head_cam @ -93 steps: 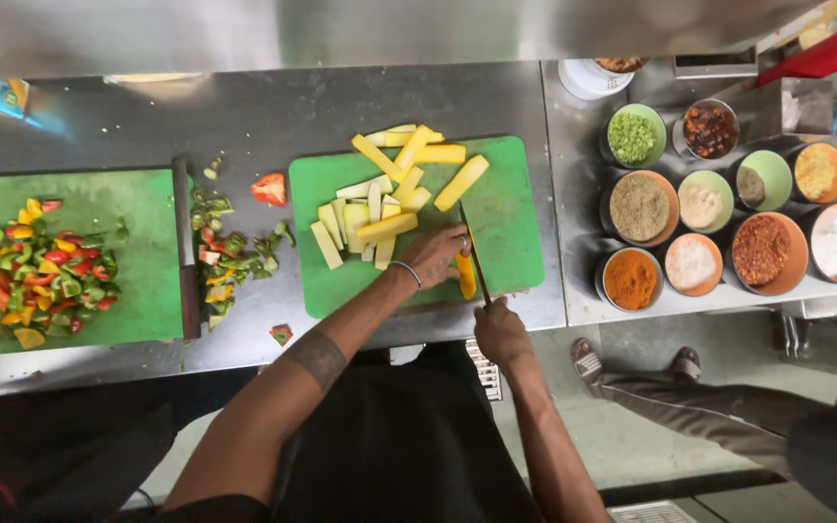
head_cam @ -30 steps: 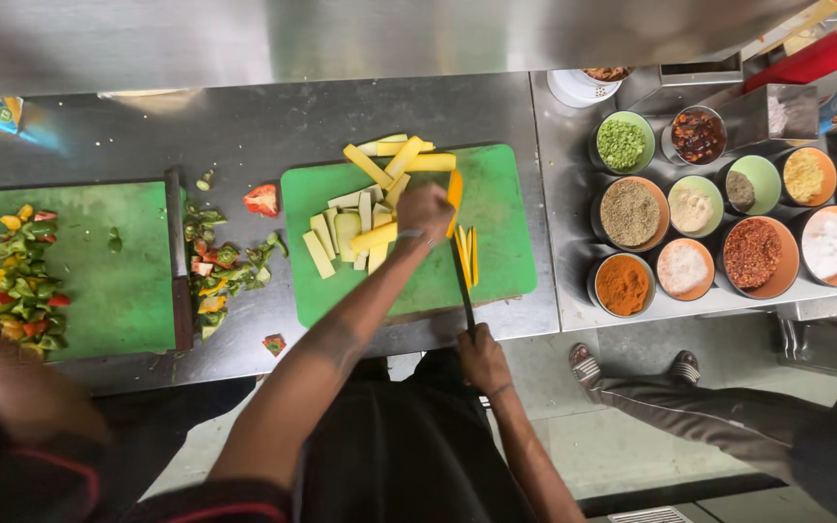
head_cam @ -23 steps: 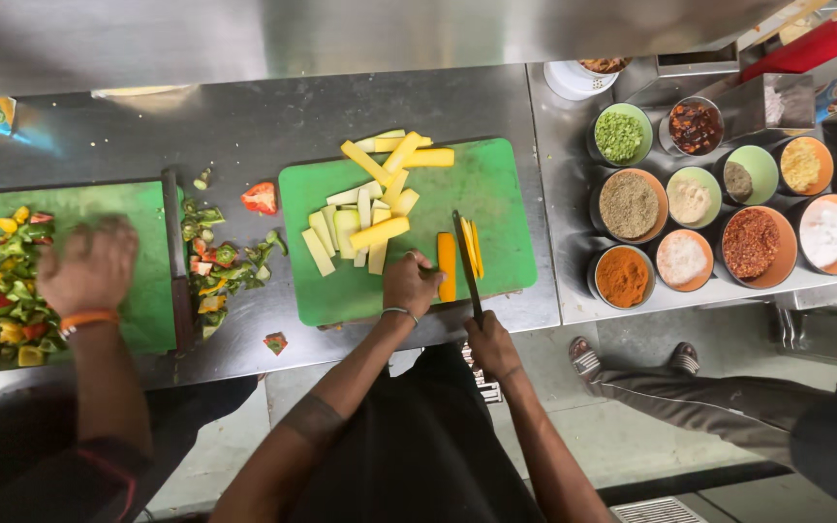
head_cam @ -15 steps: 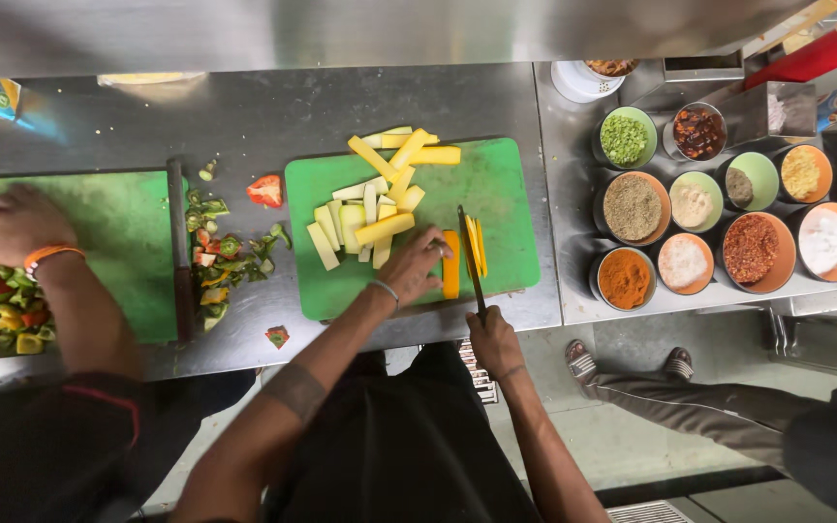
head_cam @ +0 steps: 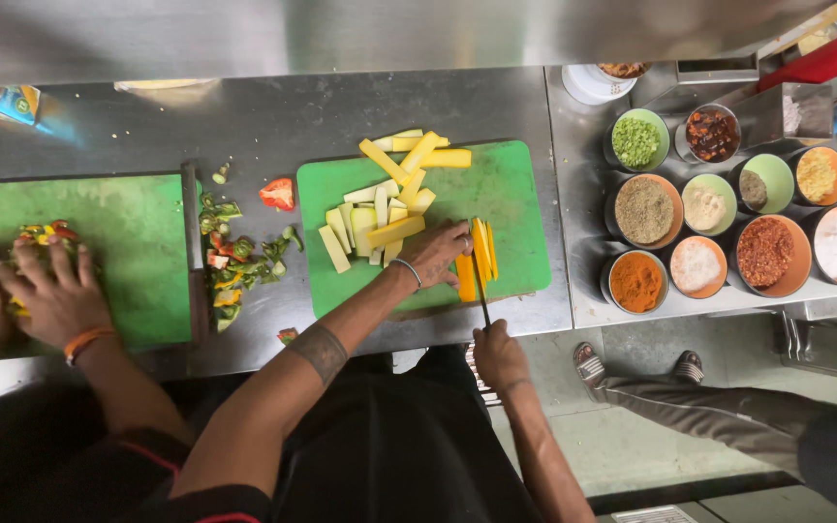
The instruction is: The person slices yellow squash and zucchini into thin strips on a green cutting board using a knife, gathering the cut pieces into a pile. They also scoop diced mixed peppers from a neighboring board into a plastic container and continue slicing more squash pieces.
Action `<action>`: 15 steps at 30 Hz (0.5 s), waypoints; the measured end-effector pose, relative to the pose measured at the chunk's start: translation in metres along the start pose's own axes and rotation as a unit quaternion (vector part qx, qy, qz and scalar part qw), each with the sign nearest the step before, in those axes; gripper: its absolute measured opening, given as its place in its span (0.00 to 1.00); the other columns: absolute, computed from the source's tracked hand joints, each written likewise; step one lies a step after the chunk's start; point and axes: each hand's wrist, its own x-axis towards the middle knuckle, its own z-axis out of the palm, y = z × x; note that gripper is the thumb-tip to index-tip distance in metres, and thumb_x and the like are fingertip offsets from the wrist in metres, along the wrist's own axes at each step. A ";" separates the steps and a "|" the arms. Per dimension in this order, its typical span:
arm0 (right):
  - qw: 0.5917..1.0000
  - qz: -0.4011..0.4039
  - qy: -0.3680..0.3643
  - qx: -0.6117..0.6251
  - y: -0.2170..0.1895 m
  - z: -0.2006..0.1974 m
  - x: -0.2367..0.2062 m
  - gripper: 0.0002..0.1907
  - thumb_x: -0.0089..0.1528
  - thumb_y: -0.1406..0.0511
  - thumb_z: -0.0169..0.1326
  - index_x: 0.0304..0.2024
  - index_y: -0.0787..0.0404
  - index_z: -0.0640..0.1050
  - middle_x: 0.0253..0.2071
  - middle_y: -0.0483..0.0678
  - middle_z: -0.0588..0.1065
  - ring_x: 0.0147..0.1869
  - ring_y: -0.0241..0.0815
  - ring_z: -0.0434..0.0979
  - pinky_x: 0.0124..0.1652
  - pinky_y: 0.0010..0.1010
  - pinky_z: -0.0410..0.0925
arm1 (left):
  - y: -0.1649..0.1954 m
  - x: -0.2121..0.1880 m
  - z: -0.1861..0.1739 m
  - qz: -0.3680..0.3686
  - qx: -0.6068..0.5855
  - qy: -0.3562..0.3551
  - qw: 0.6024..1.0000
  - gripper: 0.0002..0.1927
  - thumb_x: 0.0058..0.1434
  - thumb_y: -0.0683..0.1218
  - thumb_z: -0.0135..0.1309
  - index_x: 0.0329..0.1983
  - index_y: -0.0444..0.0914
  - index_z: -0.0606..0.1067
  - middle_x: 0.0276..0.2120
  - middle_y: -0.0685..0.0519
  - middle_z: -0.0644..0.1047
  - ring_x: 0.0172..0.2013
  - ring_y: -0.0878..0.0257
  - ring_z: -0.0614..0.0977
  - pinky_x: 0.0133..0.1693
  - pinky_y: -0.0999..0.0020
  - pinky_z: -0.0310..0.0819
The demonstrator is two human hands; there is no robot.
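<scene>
Single view, head-worn camera. Looks almost straight down from above the person's shoulders onto the steel table (head_cam: 273,111). Middle distance: green cutting board (head_cam: 515,194) sits centre frame, a second green board (head_cam: 138,252) at left edge, spice bowls (head_cam: 719,218) at right. Wearer's torso fills the bottom edge; floor visible lower right. No second view to overlap.

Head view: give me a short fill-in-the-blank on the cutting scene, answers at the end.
1. The right hand holds a ____ over the orange slab.
2. The left hand presses the slab on a ____ cutting board.
3. The pale yellow strips lie on the board's ____ half.
4. A co-worker's hands gather chopped vegetables on the ____ board.

Answers: knife; green; left; left
</scene>
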 end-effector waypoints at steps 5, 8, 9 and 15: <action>0.998 -0.034 0.031 0.035 -0.012 0.003 0.010 0.23 0.67 0.56 0.48 0.49 0.71 0.64 0.38 0.75 0.76 0.47 0.77 0.76 0.46 0.60 0.70 | -0.001 0.000 0.002 -0.025 0.018 -0.023 0.999 0.31 0.35 0.45 0.76 0.41 0.38 0.73 0.47 0.50 0.70 0.52 0.50 0.73 0.55 0.57 0.71; 0.998 -0.052 0.025 0.012 -0.015 0.000 0.008 0.24 0.69 0.55 0.47 0.50 0.73 0.64 0.38 0.74 0.78 0.47 0.76 0.77 0.45 0.60 0.70 | -0.005 0.000 0.002 -0.039 0.029 -0.058 0.997 0.30 0.41 0.44 0.73 0.46 0.37 0.71 0.50 0.50 0.69 0.53 0.52 0.75 0.55 0.61 0.75; 0.997 -0.072 0.038 0.013 -0.016 0.002 0.004 0.25 0.68 0.56 0.47 0.51 0.74 0.62 0.37 0.73 0.78 0.45 0.76 0.78 0.45 0.60 0.70 | -0.007 0.000 0.001 -0.030 0.027 -0.045 0.998 0.31 0.40 0.45 0.74 0.45 0.37 0.71 0.49 0.50 0.69 0.53 0.51 0.75 0.55 0.60 0.74; 0.958 -0.182 0.076 -0.207 -0.021 0.007 0.020 0.17 0.73 0.58 0.45 0.52 0.67 0.63 0.43 0.72 0.76 0.41 0.71 0.79 0.40 0.57 0.72 | -0.009 -0.007 -0.001 0.036 0.031 0.030 0.998 0.33 0.36 0.47 0.76 0.43 0.36 0.72 0.50 0.47 0.69 0.51 0.46 0.76 0.50 0.56 0.74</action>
